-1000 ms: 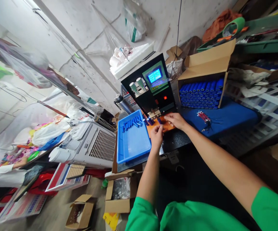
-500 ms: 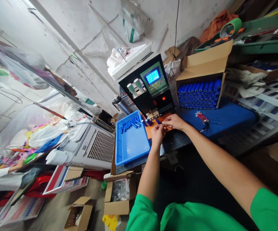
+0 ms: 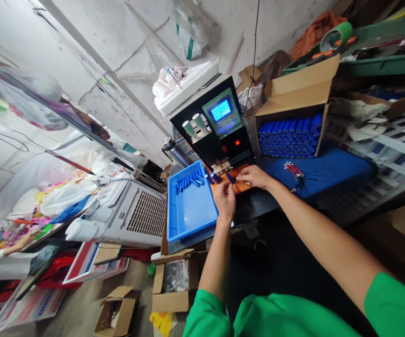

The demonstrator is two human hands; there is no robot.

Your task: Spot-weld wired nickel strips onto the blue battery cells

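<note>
Cylinder (image 3: 230,178) is seen on the mat (image 3: 242,188), at one o'clock from the left hand (image 3: 225,199), nine from the right hand (image 3: 254,177); both are curled, any grip unclear. Probably light, stiff, slick: best held mid-length.

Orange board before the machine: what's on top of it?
Dark blue cylinders are on the orange board, near the left hand and right hand. Whatever the left hand covers there cannot be seen.

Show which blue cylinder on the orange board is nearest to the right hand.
The rightmost cylinder, beside the right hand; the others are nearer the blue tray.
</note>
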